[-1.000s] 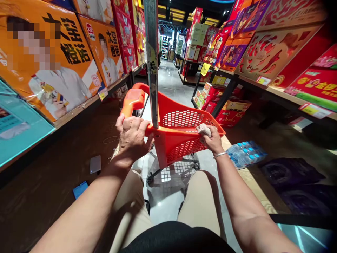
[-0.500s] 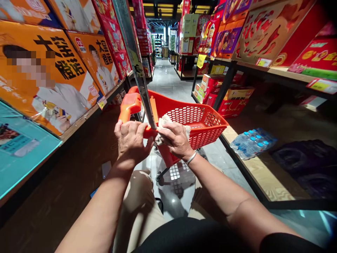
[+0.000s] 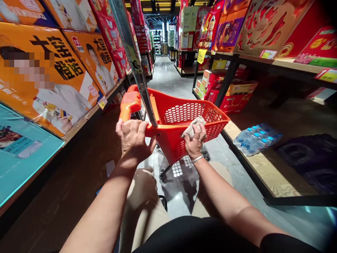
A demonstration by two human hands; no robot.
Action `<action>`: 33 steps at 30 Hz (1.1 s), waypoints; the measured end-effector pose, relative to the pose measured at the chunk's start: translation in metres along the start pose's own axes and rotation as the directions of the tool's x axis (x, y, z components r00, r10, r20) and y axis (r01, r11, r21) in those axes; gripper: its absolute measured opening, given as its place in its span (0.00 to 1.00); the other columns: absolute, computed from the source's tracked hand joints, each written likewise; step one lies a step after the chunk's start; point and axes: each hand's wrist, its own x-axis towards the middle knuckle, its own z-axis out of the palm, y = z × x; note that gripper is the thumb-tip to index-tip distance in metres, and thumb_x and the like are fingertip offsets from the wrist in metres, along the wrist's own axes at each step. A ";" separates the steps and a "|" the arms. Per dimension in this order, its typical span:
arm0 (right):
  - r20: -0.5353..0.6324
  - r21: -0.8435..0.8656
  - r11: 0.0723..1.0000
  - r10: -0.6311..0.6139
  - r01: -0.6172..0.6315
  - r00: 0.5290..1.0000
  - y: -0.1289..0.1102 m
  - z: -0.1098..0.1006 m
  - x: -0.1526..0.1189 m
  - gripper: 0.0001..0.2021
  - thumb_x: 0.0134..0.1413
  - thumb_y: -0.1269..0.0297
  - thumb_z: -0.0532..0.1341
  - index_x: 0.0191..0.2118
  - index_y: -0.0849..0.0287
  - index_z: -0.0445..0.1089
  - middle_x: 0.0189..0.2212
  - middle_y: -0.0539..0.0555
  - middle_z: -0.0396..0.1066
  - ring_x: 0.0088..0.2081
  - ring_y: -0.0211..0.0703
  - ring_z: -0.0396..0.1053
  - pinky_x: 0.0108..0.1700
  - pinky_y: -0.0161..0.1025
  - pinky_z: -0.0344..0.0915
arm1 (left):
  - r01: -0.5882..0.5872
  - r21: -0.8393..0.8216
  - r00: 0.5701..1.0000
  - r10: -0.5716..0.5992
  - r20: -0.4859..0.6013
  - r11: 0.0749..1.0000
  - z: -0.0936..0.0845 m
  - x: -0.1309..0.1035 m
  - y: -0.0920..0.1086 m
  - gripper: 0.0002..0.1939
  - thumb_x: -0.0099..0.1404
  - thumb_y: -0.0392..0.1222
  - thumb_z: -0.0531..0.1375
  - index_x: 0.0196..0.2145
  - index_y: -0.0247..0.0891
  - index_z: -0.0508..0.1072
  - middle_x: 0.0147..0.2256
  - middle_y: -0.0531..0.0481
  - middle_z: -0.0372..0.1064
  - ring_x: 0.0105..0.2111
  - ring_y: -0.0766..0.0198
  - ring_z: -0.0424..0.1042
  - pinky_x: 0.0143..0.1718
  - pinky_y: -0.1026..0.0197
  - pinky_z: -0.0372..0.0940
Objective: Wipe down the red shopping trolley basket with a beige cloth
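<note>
In the shop aisle, seen from your head camera, your left hand (image 3: 134, 138) was clenched around the near rim of the orange basket cart (image 3: 181, 119), just beside the grey pole (image 3: 137, 66) rising from it. Your right hand (image 3: 194, 142) gripped a crumpled beige cloth (image 3: 193, 125) and pressed it on the same rim, further right. The cart stood on the glossy floor (image 3: 168, 84) between the shelves. A pack of water bottles (image 3: 256, 138) lay on the low wooden shelf (image 3: 265, 175) to your right.
</note>
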 end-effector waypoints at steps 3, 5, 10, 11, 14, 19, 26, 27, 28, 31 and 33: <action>0.022 -0.016 0.997 0.078 -0.078 0.997 -0.009 0.013 -0.012 0.25 0.60 0.53 0.61 0.59 0.56 0.61 0.64 0.65 0.48 0.68 0.58 0.46 0.67 0.64 0.51 | 0.018 -0.005 0.999 -0.018 0.036 1.000 -0.001 0.000 0.001 0.23 0.60 0.52 0.60 0.48 0.36 0.73 0.45 0.38 0.70 0.51 0.42 0.65 0.66 0.34 0.43; -0.003 0.008 0.991 0.135 -0.135 0.991 -0.012 0.016 -0.017 0.21 0.59 0.57 0.61 0.56 0.56 0.63 0.63 0.64 0.49 0.66 0.57 0.48 0.66 0.64 0.52 | 0.027 -0.004 0.998 -0.027 0.053 1.000 -0.002 0.000 0.001 0.23 0.59 0.52 0.60 0.48 0.36 0.73 0.46 0.38 0.70 0.52 0.42 0.65 0.66 0.34 0.42; 0.128 0.218 0.975 0.023 -0.051 0.991 -0.046 0.001 -0.028 0.12 0.54 0.69 0.60 0.45 0.55 0.68 0.53 0.59 0.59 0.58 0.48 0.61 0.63 0.53 0.61 | 0.036 0.007 0.998 -0.036 0.054 0.999 -0.001 -0.001 0.002 0.23 0.59 0.51 0.61 0.48 0.36 0.72 0.46 0.39 0.70 0.51 0.43 0.64 0.66 0.35 0.40; 0.184 0.299 0.954 -0.074 0.016 0.980 -0.058 -0.004 -0.028 0.12 0.53 0.69 0.61 0.45 0.54 0.69 0.52 0.57 0.60 0.57 0.47 0.63 0.62 0.51 0.63 | 0.036 0.010 0.998 -0.037 0.055 0.999 -0.002 -0.001 0.002 0.23 0.59 0.50 0.60 0.48 0.35 0.72 0.46 0.39 0.70 0.51 0.43 0.64 0.66 0.35 0.40; 0.218 0.454 0.874 -0.296 0.172 0.930 -0.091 -0.015 -0.018 0.21 0.54 0.66 0.65 0.54 0.51 0.66 0.54 0.57 0.61 0.58 0.48 0.63 0.63 0.51 0.64 | 0.038 0.008 0.996 -0.039 0.080 0.999 -0.004 -0.002 0.002 0.22 0.60 0.48 0.59 0.49 0.36 0.72 0.47 0.39 0.70 0.52 0.43 0.64 0.66 0.36 0.40; 0.382 0.362 0.888 -0.417 0.282 0.825 -0.090 -0.001 -0.018 0.24 0.53 0.65 0.66 0.57 0.48 0.68 0.55 0.58 0.60 0.57 0.52 0.61 0.61 0.52 0.64 | 0.081 -0.048 0.988 -0.074 0.137 0.996 -0.007 -0.001 0.001 0.19 0.64 0.44 0.55 0.50 0.36 0.72 0.48 0.39 0.70 0.53 0.44 0.64 0.66 0.36 0.38; 0.889 -0.044 0.981 -0.049 0.191 0.456 -0.009 0.015 -0.125 0.24 0.52 0.76 0.62 0.54 0.50 0.74 0.55 0.58 0.65 0.51 0.50 0.66 0.54 0.44 0.66 | 0.145 -0.096 0.975 -0.126 0.182 0.985 -0.003 0.002 0.000 0.20 0.62 0.46 0.58 0.50 0.35 0.73 0.50 0.36 0.68 0.57 0.41 0.60 0.66 0.32 0.35; 0.906 -0.078 0.981 -0.005 0.180 0.423 -0.003 0.014 -0.135 0.25 0.50 0.77 0.63 0.54 0.51 0.74 0.55 0.59 0.65 0.51 0.50 0.65 0.53 0.43 0.66 | 0.142 -0.101 0.976 -0.123 0.177 0.985 -0.003 0.002 0.000 0.20 0.62 0.46 0.59 0.50 0.35 0.73 0.50 0.36 0.68 0.57 0.42 0.60 0.67 0.32 0.34; 0.912 -0.106 0.979 0.027 0.171 0.410 0.001 0.014 -0.141 0.25 0.50 0.77 0.64 0.54 0.52 0.74 0.54 0.60 0.66 0.51 0.51 0.65 0.53 0.43 0.65 | 0.132 -0.100 0.979 -0.115 0.166 0.986 -0.002 0.002 0.000 0.20 0.62 0.46 0.59 0.50 0.35 0.73 0.50 0.36 0.68 0.56 0.42 0.61 0.67 0.33 0.34; 0.895 -0.116 0.980 0.032 0.163 0.445 -0.002 0.011 -0.132 0.20 0.52 0.76 0.63 0.51 0.56 0.75 0.48 0.60 0.68 0.51 0.51 0.64 0.53 0.44 0.65 | 0.086 -0.069 0.988 -0.077 0.133 0.994 -0.002 0.001 -0.001 0.21 0.62 0.46 0.59 0.50 0.34 0.73 0.49 0.37 0.69 0.54 0.43 0.63 0.67 0.35 0.36; 0.835 -0.025 0.985 -0.074 0.172 0.545 -0.012 0.007 -0.108 0.17 0.53 0.73 0.63 0.49 0.55 0.75 0.46 0.59 0.68 0.49 0.50 0.63 0.53 0.44 0.65 | 0.079 -0.052 0.990 -0.072 0.120 0.996 -0.003 0.000 -0.003 0.20 0.62 0.47 0.59 0.50 0.35 0.72 0.48 0.38 0.70 0.53 0.44 0.64 0.67 0.36 0.38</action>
